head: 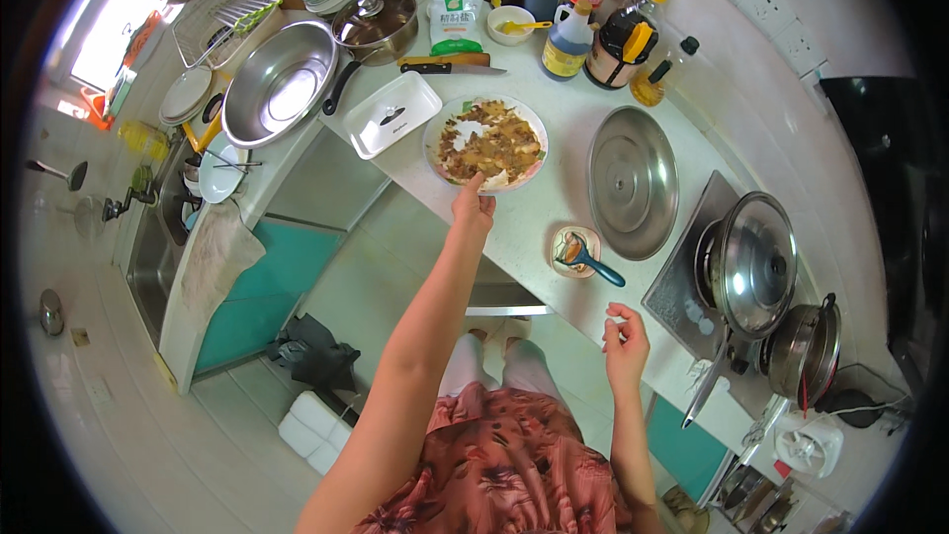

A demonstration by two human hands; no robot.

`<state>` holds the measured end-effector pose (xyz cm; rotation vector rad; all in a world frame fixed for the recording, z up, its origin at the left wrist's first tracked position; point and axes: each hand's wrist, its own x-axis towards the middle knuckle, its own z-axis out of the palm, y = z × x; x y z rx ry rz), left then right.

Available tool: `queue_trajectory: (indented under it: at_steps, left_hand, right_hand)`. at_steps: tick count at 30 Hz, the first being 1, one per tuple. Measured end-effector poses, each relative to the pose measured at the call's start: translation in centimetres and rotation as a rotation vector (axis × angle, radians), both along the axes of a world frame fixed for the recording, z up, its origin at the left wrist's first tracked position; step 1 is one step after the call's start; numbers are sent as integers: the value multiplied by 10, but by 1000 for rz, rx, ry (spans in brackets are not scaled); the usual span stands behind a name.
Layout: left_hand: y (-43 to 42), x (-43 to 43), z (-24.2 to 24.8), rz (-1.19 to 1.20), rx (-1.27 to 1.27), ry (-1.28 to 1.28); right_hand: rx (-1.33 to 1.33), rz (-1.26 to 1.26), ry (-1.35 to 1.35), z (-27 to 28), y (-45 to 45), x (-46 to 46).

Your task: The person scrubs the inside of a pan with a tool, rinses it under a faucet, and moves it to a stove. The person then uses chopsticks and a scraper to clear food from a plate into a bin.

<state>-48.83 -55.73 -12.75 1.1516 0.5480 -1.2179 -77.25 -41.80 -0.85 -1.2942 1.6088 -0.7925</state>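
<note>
My left hand [474, 204] is at the near rim of a round plate [485, 144] heaped with brown food and white powder; fingers and thumb are at the rim, and whether they grip it is hard to tell. My right hand [626, 341] hovers by the counter's front edge, fingers curled apart, holding nothing. Above it, a peeler with a dark teal handle [597, 267] lies across a small square dish [565, 241]. A large round metal lid [634, 182] lies right of the plate. A white rectangular tray [393, 115] stands to the plate's left.
A knife [452, 69] lies behind the plate, near a bag [456, 22], a white bowl [510, 24] and several sauce bottles [567, 44]. A steel basin [280, 85] and lidded pot [376, 24] stand left. At right, a lidded wok [758, 267] and a pot [804, 356] occupy the stove [678, 297].
</note>
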Motion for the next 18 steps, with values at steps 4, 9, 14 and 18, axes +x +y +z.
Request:
queue_trajectory:
  at_steps: [4,9,14,18]
  left_hand:
    - [6,-5,-8,58,-245,-32]
    - [44,-18,2,40,-278,-100]
    - [140,-14,-11,67,-295,-99]
    - [217,6,5,54,-263,-33]
  right_hand:
    - [30,80,-38,-11,-4,-4]
    - [11,208,-76,-22,-28,-2]
    - [51,321,-121,-19,-45,25]
    - [-22,455,-108,-38,-56,54]
